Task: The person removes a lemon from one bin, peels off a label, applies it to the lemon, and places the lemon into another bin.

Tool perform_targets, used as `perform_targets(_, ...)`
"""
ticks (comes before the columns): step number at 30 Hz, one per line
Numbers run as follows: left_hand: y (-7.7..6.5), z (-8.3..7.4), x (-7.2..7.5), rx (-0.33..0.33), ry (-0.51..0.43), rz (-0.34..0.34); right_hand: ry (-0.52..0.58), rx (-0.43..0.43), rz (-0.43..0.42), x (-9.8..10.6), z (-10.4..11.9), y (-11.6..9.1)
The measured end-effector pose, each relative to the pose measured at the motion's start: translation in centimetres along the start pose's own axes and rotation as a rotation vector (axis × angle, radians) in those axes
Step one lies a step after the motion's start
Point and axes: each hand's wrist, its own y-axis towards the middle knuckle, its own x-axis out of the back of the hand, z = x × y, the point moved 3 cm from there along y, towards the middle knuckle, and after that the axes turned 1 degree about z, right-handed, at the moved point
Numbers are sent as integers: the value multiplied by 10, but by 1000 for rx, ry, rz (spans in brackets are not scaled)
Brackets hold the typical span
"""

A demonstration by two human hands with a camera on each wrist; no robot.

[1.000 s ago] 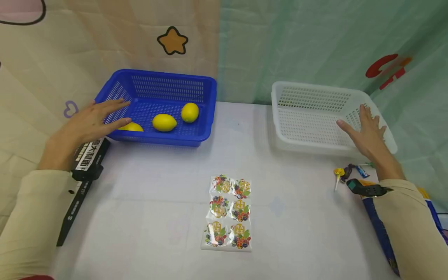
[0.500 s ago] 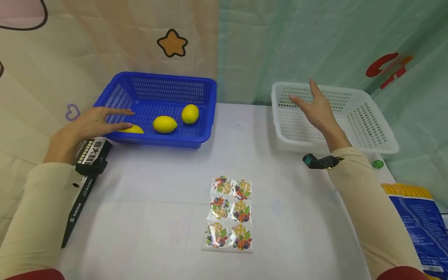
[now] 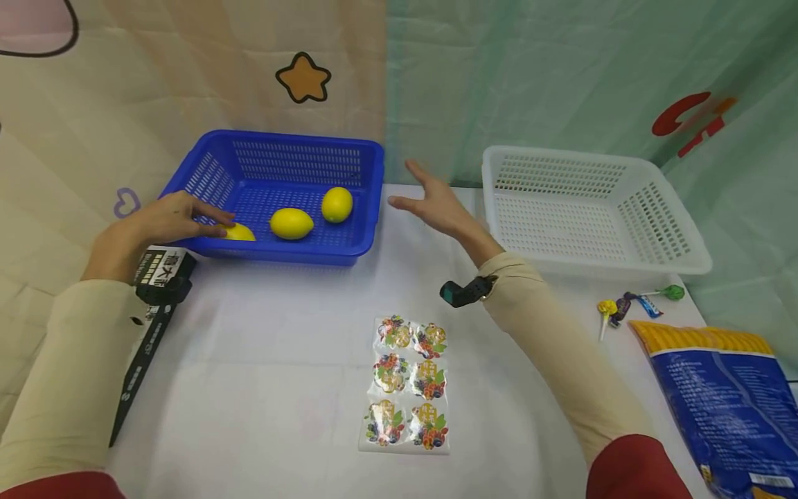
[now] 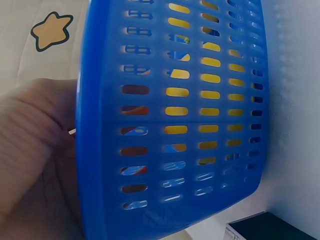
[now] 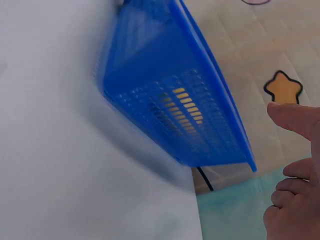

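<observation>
Over the near left corner of the blue basket (image 3: pixel 287 254), my left hand (image 3: pixel 165 222) dips its fingers inside, fingertips right at the leftmost lemon (image 3: pixel 240 232). That lemon is partly hidden by the rim and fingers. Two more lemons lie on the basket floor: a middle lemon (image 3: pixel 291 224) and a right lemon (image 3: pixel 337 204). Through the slots in the left wrist view, parts of my fingers and yellow fruit show. My right hand (image 3: pixel 439 208) is in the gap right of the blue basket, thumb and index finger spread, holding nothing; the right wrist view shows it beside the basket.
A white basket (image 3: pixel 548 265) stands at the back right. Fruit stickers (image 3: pixel 405 384) lie mid-table. Lollipops and wrapped sweets (image 3: pixel 623 305) sit near a blue-and-yellow packet (image 3: pixel 723 402) on the right. A black box (image 3: pixel 163 267) and long black strip (image 3: pixel 140 371) are under my left forearm.
My right hand has swept left from the white basket to beside the blue one, uncovering the sweets and packet. My left fingers have bent down toward the left lemon.
</observation>
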Motion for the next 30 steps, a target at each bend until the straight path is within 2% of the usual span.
perform_targets(4, 5, 5, -3, -14, -5, 13, -24, 40, 88, -31, 14, 4)
perform_targets(7, 10, 6, -5, -44, -2, 29, -37, 53, 131, -46, 19, 7)
perform_targets(11, 15, 6, -7, -52, -28, 60, -15, 63, 134, -54, 21, 8)
perform_targets(17, 17, 10, -7, -29, -39, 83, 5, 79, 136, -58, 19, 7)
perform_targets(22, 15, 11, -2, -46, 6, 41, 2, 89, 120, -57, 18, 7)
perform_targets(27, 10, 10, 10, -65, 20, -62, 10, 82, 122, -56, 17, 7)
perform_targets(30, 5, 1, 19, -60, 0, -110, 2, 75, 125, -55, 16, 7)
